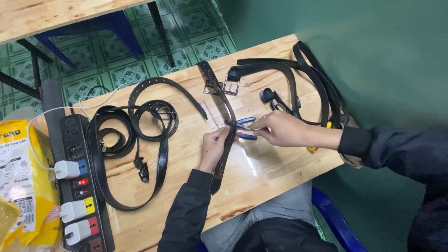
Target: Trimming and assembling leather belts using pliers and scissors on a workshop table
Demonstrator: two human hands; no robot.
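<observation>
My left hand (pixel 213 145) pinches a dark brown belt (pixel 224 108) near its middle; the belt runs from a metal buckle (pixel 212 87) at the far side down past my wrist. My right hand (pixel 279 129) grips a punch plier with blue handles (pixel 246 129), its jaws closed on the belt right by my left fingers. A clear ruler (pixel 209 115) lies on the wooden table (pixel 261 163) under the belt.
Several black belts (pixel 135 135) lie coiled at the left, more black belts (pixel 298 74) at the far right with a silver buckle (pixel 231 86). A power strip (pixel 79 186) with white chargers lies along the left edge beside a yellow bag (pixel 18 182). A blue stool (pixel 333 219) stands below.
</observation>
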